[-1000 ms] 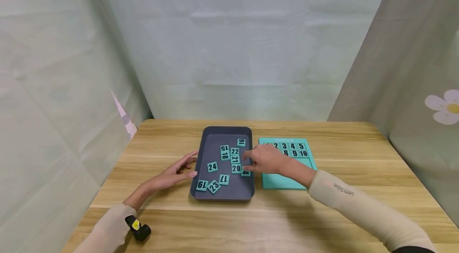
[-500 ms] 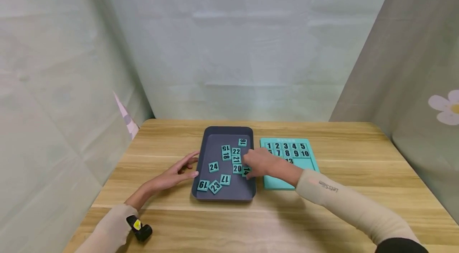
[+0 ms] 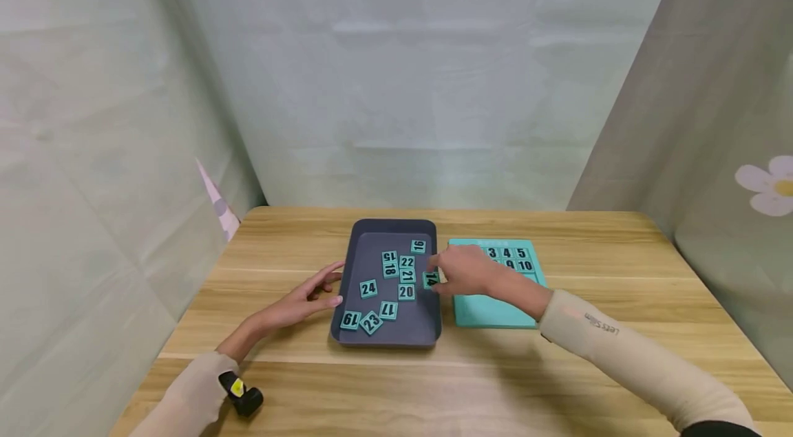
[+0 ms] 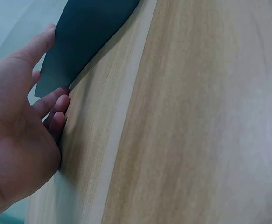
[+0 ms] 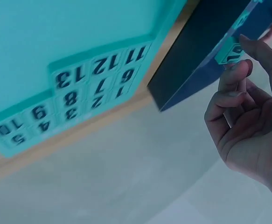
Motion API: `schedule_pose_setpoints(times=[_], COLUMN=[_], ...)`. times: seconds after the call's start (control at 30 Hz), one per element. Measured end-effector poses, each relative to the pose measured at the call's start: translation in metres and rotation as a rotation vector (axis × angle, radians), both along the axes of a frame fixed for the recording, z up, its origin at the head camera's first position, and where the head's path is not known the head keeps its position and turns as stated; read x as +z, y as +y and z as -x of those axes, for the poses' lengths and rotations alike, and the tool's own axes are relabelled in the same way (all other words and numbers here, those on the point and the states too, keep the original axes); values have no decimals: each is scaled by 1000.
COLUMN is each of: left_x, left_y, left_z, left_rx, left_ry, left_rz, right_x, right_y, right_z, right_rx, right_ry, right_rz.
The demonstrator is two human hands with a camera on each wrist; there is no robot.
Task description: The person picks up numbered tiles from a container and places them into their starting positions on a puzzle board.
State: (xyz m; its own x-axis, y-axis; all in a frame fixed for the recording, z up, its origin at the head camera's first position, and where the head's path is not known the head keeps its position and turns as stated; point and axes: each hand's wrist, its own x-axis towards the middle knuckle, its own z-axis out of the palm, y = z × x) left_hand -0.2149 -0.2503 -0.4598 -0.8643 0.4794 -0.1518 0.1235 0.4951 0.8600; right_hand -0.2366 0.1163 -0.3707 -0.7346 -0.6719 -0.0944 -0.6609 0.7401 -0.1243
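My right hand [image 3: 472,270] pinches the number 14 tile [image 3: 429,279] between thumb and fingertip at the right wall of the dark grey tray [image 3: 405,336]. In the right wrist view, the pinched tile [image 5: 229,52] is at the tray's edge, partly covered by the fingers. My left hand [image 3: 296,304] touches the tray's left side, its fingers loosely extended. The left wrist view has the left hand [image 4: 19,116] with its thumb and fingertips against the tray wall [image 4: 87,37]. A turquoise number board [image 3: 492,313], partly hidden by my right hand, lies right of the tray.
Several loose number tiles lie in the tray, among them 24 [image 3: 368,288], 20 [image 3: 406,292], 23 [image 3: 372,322] and 16 [image 3: 418,246]. On the board, tiles 1 to 13 fill the upper rows, with tile 13 [image 5: 70,78] last. The wooden table [image 3: 434,389] meets fabric walls behind.
Tile 14 has moved from beside tile 20 up and right to the tray's right wall, in my right hand's grip. The left hand has stayed at the tray.
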Motion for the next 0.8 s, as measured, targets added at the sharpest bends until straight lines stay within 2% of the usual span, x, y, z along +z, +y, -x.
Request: schedule_pose_setpoints(times=[0.27,0.43,0.63,0.8], left_x=[-1,-2,-1,0], left_y=[-1,0,0,0], left_z=[0,0,1,2], left_rx=[9,19,16,17], left_ry=[-11,-35,-27,-14], left_rz=[6,3,-4,0], right_x=[1,-8,-23,-32], right_y=[38,59,75,82], right_z=[-1,-5,-9,-11], right_rx=[-45,-63,-63,-60], right_ry=[11,16,8,-47], right_rz=[-6,-39,-54,-18])
